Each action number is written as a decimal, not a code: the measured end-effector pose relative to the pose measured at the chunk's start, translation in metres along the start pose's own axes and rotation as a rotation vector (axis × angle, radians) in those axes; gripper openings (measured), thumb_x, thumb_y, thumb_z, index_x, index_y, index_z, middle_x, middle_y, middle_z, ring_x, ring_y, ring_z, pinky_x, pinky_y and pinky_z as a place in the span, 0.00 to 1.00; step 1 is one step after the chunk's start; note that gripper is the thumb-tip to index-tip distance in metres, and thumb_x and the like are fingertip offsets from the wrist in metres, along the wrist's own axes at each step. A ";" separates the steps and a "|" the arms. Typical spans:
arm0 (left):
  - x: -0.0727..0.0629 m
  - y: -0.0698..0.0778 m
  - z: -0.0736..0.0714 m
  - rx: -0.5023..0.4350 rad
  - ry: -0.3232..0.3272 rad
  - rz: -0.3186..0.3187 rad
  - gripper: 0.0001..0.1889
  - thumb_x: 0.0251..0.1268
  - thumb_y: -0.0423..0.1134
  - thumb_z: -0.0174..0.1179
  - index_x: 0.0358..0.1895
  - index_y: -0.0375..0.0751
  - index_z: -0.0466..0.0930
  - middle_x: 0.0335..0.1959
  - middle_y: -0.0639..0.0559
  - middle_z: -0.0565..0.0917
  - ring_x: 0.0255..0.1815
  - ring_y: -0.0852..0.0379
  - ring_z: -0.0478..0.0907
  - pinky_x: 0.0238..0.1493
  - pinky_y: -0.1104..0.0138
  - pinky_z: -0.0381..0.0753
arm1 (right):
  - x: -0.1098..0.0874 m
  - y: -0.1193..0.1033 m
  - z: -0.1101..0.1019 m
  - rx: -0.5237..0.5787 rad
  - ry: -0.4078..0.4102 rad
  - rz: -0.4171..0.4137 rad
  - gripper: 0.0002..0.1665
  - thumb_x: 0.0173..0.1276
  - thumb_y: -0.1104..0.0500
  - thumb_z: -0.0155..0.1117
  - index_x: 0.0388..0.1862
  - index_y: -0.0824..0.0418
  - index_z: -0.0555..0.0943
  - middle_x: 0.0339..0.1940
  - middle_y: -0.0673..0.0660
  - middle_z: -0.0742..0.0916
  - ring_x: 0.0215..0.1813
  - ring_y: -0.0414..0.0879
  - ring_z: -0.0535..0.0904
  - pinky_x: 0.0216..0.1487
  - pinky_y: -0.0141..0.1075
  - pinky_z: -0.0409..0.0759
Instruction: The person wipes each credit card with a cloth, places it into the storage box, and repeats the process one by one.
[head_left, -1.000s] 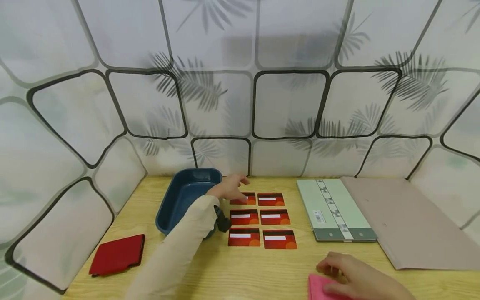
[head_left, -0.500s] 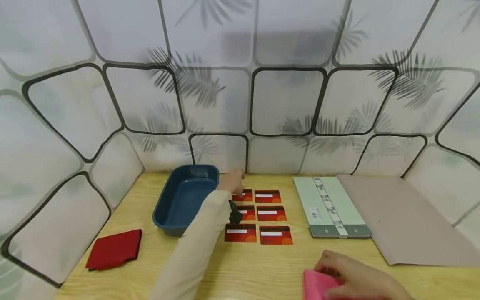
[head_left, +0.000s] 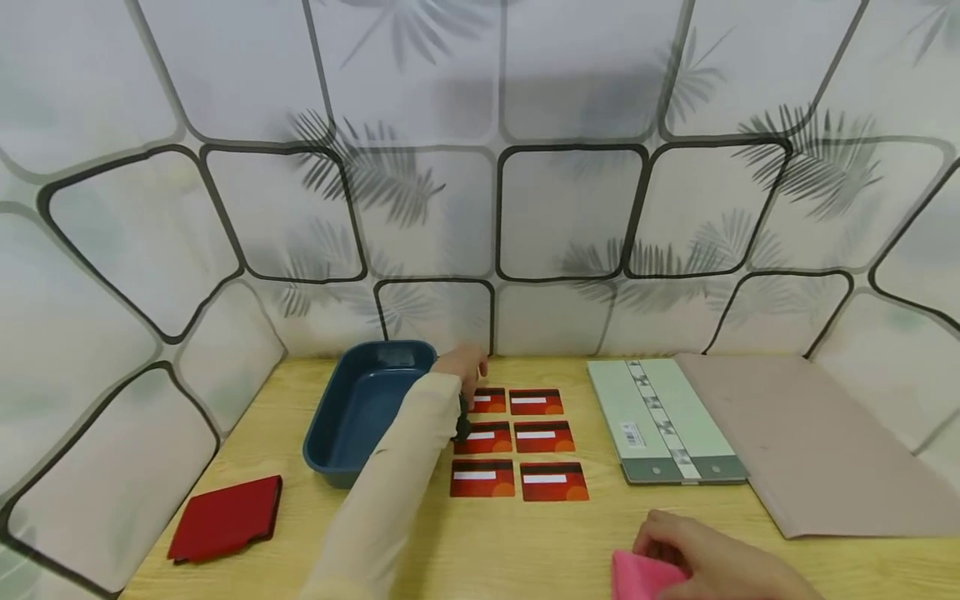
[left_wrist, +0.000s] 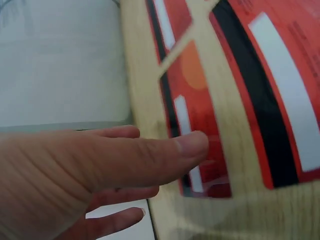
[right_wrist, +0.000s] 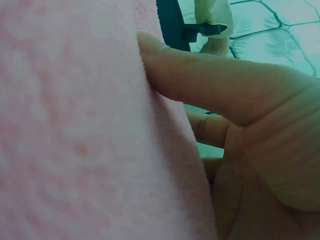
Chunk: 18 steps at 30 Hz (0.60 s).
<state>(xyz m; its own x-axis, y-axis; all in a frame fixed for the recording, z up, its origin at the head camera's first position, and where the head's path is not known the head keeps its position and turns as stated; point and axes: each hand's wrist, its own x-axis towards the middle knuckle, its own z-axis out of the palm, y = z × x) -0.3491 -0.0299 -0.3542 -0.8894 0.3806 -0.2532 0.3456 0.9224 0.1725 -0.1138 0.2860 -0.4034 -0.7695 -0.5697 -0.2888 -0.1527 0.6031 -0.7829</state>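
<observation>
Several red bank cards with black stripes lie in two columns on the wooden table. My left hand is at the back-left card, partly covering it in the head view. Seen from the left wrist, my thumb stretches across that card, and the fingers, loosely extended, hold nothing. Whether the thumb touches the card I cannot tell. At the front right, my right hand grips a folded pink cloth. The right wrist view has the thumb pressing on the fuzzy cloth, with fingers behind it.
A blue plastic basin stands left of the cards, under the left forearm. A red wallet-like case lies at the front left. On the right are a pale green notebook and a flat beige folder. A patterned curtain-like backdrop rises behind.
My left hand has shifted slightly over the back-left card, its fingers now pointing down. My right hand has closed on the pink cloth. The cards look unmoved.
</observation>
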 end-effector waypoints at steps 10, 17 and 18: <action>0.008 -0.009 0.015 0.006 -0.012 -0.021 0.33 0.31 0.36 0.82 0.50 0.46 0.80 0.48 0.50 0.77 0.46 0.54 0.73 0.46 0.64 0.79 | -0.002 -0.002 0.005 0.036 0.016 0.046 0.19 0.58 0.48 0.72 0.47 0.47 0.76 0.39 0.48 0.82 0.40 0.41 0.76 0.35 0.29 0.75; 0.009 -0.009 0.019 -0.031 0.012 -0.040 0.29 0.30 0.34 0.82 0.45 0.46 0.82 0.44 0.50 0.78 0.42 0.54 0.74 0.43 0.63 0.80 | 0.002 0.001 0.004 0.083 0.003 0.062 0.21 0.59 0.51 0.71 0.49 0.49 0.75 0.40 0.50 0.82 0.41 0.42 0.75 0.36 0.29 0.75; 0.009 -0.008 0.019 -0.035 0.009 -0.044 0.29 0.31 0.33 0.81 0.44 0.46 0.81 0.44 0.50 0.78 0.42 0.54 0.73 0.43 0.63 0.80 | 0.002 0.001 0.003 0.083 0.001 0.056 0.20 0.59 0.51 0.70 0.49 0.50 0.75 0.40 0.50 0.81 0.41 0.42 0.75 0.36 0.30 0.76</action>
<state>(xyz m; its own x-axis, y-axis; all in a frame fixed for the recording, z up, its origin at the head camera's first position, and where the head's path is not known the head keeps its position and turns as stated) -0.3544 -0.0329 -0.3764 -0.9061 0.3389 -0.2532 0.2954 0.9353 0.1946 -0.1137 0.2842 -0.4066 -0.7760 -0.5357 -0.3329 -0.0576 0.5858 -0.8084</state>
